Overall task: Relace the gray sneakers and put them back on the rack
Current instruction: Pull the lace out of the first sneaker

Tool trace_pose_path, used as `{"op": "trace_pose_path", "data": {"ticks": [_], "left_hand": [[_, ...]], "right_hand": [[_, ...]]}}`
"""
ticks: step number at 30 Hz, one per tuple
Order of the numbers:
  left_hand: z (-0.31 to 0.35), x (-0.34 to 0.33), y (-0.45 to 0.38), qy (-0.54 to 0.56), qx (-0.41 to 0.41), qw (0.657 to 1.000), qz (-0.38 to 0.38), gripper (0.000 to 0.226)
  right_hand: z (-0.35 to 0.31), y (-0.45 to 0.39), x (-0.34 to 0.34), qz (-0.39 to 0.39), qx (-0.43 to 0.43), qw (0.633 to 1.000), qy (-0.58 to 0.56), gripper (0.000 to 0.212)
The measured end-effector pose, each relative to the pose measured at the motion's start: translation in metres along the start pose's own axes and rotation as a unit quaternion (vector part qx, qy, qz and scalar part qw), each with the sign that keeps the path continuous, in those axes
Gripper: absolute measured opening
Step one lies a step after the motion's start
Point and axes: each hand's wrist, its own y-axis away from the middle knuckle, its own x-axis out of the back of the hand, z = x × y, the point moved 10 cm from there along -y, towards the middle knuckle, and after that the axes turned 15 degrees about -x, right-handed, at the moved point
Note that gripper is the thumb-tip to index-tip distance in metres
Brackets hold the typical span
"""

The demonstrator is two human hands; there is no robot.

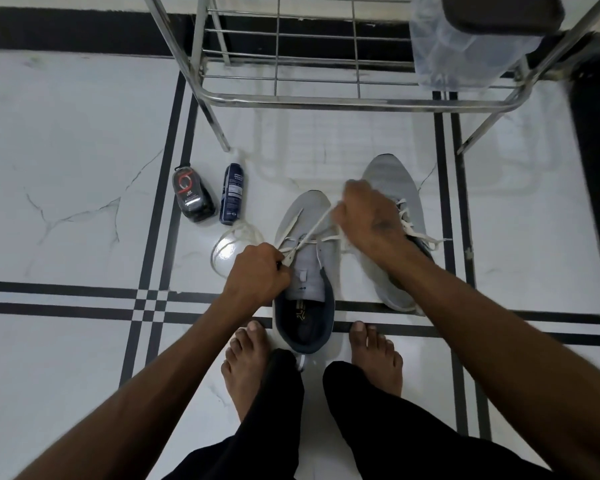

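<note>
Two hands are working one white lace [321, 221] over the nearer gray sneaker [305, 258], which is lying on the floor [84, 140] toe-away between the person's feet. The left hand [257, 271] is pinching the lace at the tongue; the right hand [368, 216] is gripping its other run, pulling toward the toe. The second sneaker [399, 188] is lying just right, already laced, with the rack [326, 98] beyond.
</note>
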Motion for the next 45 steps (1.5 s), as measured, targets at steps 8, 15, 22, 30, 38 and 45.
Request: {"op": "trace_pose_path", "data": {"ticks": [8, 15, 22, 30, 38, 45], "left_hand": [[0.011, -0.001, -0.005, -0.042, -0.04, 0.998, -0.017, 0.03], [0.001, 0.0, -0.001, -0.007, -0.017, 1.0, -0.021, 0.036], [0.009, -0.005, -0.005, -0.037, -0.037, 0.998, -0.033, 0.03], [0.007, -0.004, -0.004, -0.03, -0.034, 0.999, -0.022, 0.019], [0.01, -0.009, -0.008, -0.028, -0.024, 0.999, -0.04, 0.019], [-0.001, -0.008, -0.005, -0.017, -0.008, 0.999, -0.037, 0.016]], "right_hand": [[-0.057, 0.048, -0.043, -0.111, 0.149, 0.982, 0.03, 0.027], [-0.024, 0.007, -0.015, -0.024, 0.081, 0.996, 0.02, 0.005], [-0.028, 0.025, -0.015, -0.048, 0.105, 0.993, 0.022, 0.033], [-0.054, 0.045, -0.043, -0.106, 0.222, 0.969, 0.026, 0.008], [-0.014, 0.026, -0.027, -0.05, 0.117, 0.988, 0.085, 0.031], [-0.054, 0.041, -0.041, -0.052, 0.238, 0.964, 0.102, 0.012]]}}
